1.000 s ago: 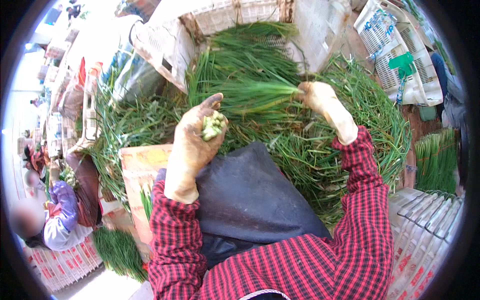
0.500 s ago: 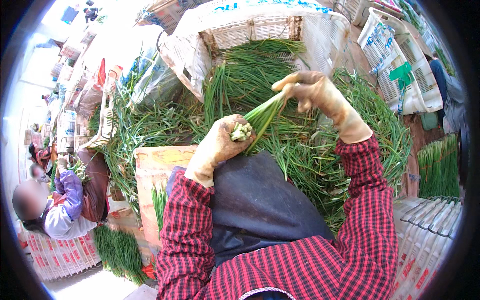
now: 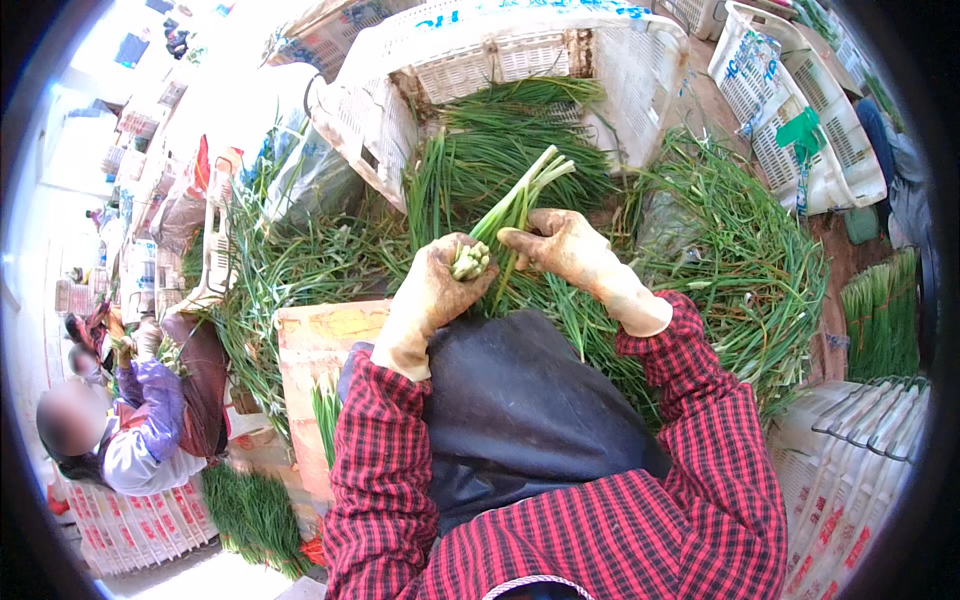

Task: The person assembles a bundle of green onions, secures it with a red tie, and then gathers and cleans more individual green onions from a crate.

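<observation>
In my gloved left hand (image 3: pixel 432 285) is a small bunch of green onions (image 3: pixel 510 205), its fingers wrapped round them. Pale stalk ends (image 3: pixel 470 262) poke out of that fist, and more stalks slant up and to the right, their pale ends in the air. My gloved right hand (image 3: pixel 575 252) is close beside the bunch, fingers curled, thumb and forefinger at some leaves on its right side. How firmly they pinch is hard to see. Beyond both hands, green onions (image 3: pixel 510 150) lie heaped in a white crate (image 3: pixel 640 95) tipped toward me.
Loose leaves (image 3: pixel 735 250) pile up on the right and left. A dark apron (image 3: pixel 520 400) covers my lap, beside an orange-white board (image 3: pixel 330 335). Another person (image 3: pixel 150 400) sits at the left. A white crate (image 3: pixel 800 120) and upright green bundles (image 3: pixel 880 310) stand at the right.
My right hand has left the stalks' upper ends and moved down and left to the bunch near my left hand. The stalks now point up more freely. My left hand stays nearly in place.
</observation>
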A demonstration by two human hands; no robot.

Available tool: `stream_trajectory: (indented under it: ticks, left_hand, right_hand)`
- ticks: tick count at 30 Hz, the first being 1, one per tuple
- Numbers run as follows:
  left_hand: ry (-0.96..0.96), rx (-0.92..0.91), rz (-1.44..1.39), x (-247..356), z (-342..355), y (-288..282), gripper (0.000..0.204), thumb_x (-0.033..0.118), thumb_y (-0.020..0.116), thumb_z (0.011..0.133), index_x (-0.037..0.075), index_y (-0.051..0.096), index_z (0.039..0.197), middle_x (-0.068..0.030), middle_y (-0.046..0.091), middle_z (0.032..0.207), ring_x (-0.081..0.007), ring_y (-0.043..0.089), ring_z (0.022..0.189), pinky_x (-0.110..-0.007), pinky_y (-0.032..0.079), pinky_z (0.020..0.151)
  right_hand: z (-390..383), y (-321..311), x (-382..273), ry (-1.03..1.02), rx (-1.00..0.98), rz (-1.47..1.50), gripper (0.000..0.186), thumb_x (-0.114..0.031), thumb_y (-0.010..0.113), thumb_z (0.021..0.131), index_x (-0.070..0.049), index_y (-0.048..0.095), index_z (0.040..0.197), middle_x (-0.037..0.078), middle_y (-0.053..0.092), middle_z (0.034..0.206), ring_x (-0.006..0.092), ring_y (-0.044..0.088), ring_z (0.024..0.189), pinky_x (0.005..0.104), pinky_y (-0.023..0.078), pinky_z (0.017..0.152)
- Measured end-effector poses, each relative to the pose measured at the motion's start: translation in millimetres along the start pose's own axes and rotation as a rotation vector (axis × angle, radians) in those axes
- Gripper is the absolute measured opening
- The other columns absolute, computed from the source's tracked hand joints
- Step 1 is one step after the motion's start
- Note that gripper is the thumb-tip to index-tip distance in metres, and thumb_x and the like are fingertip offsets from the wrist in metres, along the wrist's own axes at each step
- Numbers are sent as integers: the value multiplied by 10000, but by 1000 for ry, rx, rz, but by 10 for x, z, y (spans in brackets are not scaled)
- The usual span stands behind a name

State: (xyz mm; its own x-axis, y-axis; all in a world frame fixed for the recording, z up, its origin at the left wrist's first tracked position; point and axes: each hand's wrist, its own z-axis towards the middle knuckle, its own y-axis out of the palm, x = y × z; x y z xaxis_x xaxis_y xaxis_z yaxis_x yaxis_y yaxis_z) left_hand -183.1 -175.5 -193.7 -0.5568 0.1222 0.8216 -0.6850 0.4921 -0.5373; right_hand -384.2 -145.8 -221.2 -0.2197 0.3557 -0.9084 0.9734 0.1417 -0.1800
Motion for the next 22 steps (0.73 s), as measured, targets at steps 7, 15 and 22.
stream_trajectory:
  ticks: [7,15,22]
  left_hand:
    - [115,36,187,-223,-53,-54,163,89,765,784,34,642,875,-39,672,803,-89,602,728,-272,511,688]
    - [127,85,129,-187,-19,-7,169,64,743,801,30,612,904,-20,676,808,-77,604,728,-257,517,676]
    - [300,87,269,-334,63,83,259,13,696,818,19,595,1056,-67,654,874,-113,618,789,-262,527,740]
  right_hand:
    - [203,-794,605,-91,516,-566,283,-331,631,885,-73,719,961,151,714,908,312,686,830,368,539,745]
    - [67,-669,519,-96,380,-372,616,-329,666,873,-27,465,1371,178,666,1131,275,632,1063,380,479,924]
    - [321,220,-206,-304,76,600,248,-202,563,949,-22,701,1048,66,694,1038,171,604,1005,315,412,962]
